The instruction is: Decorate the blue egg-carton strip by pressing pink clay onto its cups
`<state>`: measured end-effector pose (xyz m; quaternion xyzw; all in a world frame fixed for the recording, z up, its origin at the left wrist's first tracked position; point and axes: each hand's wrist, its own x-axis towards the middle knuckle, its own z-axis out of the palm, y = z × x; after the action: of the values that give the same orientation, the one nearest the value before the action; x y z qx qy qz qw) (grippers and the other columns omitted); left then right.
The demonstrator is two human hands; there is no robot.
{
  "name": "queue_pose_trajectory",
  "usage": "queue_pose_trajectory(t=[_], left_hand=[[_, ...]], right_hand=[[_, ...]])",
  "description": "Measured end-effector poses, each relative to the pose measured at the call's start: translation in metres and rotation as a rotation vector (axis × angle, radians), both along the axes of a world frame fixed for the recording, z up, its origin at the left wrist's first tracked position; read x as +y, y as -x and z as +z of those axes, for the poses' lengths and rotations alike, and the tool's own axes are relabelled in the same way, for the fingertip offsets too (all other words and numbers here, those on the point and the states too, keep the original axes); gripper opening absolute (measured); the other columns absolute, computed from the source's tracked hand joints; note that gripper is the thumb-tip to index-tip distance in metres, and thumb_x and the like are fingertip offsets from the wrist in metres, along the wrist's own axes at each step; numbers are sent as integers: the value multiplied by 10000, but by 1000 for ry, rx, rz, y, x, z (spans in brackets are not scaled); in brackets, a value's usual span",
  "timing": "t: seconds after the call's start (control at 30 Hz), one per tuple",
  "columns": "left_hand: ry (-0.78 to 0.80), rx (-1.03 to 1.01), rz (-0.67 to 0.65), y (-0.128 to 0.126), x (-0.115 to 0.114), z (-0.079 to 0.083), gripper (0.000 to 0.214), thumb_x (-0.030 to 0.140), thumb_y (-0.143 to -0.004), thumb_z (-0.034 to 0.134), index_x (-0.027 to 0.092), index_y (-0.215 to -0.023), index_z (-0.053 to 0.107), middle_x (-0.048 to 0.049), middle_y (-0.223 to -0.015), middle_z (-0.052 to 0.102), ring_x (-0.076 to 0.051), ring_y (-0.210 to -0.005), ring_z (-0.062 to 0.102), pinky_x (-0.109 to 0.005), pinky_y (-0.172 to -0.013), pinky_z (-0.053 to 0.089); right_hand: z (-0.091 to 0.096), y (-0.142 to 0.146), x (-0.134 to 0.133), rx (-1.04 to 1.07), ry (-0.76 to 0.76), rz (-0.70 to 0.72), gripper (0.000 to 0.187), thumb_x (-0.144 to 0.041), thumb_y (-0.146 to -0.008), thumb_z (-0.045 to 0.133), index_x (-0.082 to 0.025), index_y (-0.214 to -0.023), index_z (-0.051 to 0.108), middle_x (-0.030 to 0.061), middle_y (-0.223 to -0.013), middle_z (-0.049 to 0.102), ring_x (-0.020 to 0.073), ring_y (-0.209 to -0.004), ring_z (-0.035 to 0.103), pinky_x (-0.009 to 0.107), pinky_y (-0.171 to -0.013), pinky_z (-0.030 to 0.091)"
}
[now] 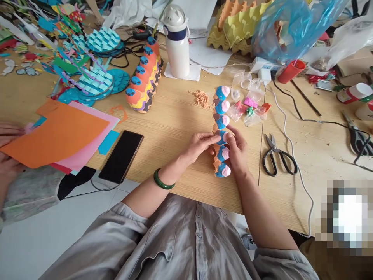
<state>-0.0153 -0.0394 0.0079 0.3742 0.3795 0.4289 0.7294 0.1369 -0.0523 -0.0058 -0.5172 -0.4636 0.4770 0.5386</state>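
Between my hands is a strip of egg carton, its bumps coated in blue with pink tops and its torn edge bare orange. My right hand grips it from the right, thumb on one of the middle bumps. From the left, my left hand closes on the same strip, fingertips at that bump. Some finger ends are hidden behind the carton. Beyond the strip lie a heap of orange crumbs and small clear bags with bits of coloured clay-like material.
Black-handled scissors and a white cable lie to the right. A phone rests left, near another person's hand at orange paper. Farther back are a painted egg carton, a white bottle and a blue plastic bag.
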Motion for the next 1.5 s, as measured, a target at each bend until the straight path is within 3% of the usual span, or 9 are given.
queue_pose_trajectory(t=[0.17,0.47,0.67,0.77,0.87,1.03,1.17,1.3,1.5], left_hand=[[173,-102,-23,2,1,-3,483,600,-751,804,137,-871,734,28,-695,608,-15,-450,353,-217,-498,485],[300,-271,5,6,0,5,310,339,-662,885,132,-747,671,22,-673,609,-31,-519,451,-165,-463,378],[267,-278,39,3,-4,12,278,326,-709,829,138,-699,625,33,-616,560,-37,-501,461,-159,-437,354],[254,-310,40,4,-3,13,308,276,-694,822,144,-632,551,55,-558,493,-17,-455,385,-138,-405,309],[324,-324,88,5,-2,14,324,260,-668,786,165,-598,485,80,-507,423,-5,-401,276,-140,-368,281],[366,-305,113,5,-1,14,307,273,-681,732,180,-592,454,91,-486,372,-9,-385,223,-149,-356,278],[339,-274,77,5,-2,12,292,294,-686,727,179,-602,472,94,-489,344,-13,-396,211,-158,-372,290],[237,-168,60,4,-4,12,282,393,-758,716,170,-683,560,90,-526,362,-26,-416,239,-178,-412,350],[-141,274,36,3,-7,12,460,464,-765,796,195,-1116,672,-4,-919,677,-80,-626,564,-200,-525,425]], right_hand=[[-2,-2,0,-34,-35,14,521,-572,-873,701,-250,-1280,663,-37,-697,596,141,-651,562,292,-623,464],[13,-5,-5,-42,-62,112,574,-585,-852,716,-251,-1314,650,-16,-762,613,157,-721,592,298,-678,500],[17,-5,-10,-41,-97,147,592,-550,-841,750,-266,-1346,628,-6,-816,647,162,-770,617,299,-717,517],[12,-5,-9,41,-37,147,550,-602,-896,652,-282,-1342,634,-6,-815,644,161,-755,618,296,-695,526],[8,-6,-5,157,80,152,473,-631,-916,592,-270,-1199,707,8,-860,674,167,-777,639,299,-700,537],[12,-5,-1,347,252,171,407,-604,-714,822,-214,-706,706,-8,-708,642,137,-653,575,264,-620,497],[20,-6,-3,404,289,270,389,-539,-679,873,-210,-636,670,-31,-636,592,109,-589,498,244,-579,452],[25,-7,-4,403,293,235,410,-513,-630,901,-212,-613,624,-44,-631,568,98,-569,462,236,-555,420],[19,-9,1,324,351,132,405,-587,-692,817,-223,-704,640,-33,-638,576,115,-571,465,257,-549,410]])
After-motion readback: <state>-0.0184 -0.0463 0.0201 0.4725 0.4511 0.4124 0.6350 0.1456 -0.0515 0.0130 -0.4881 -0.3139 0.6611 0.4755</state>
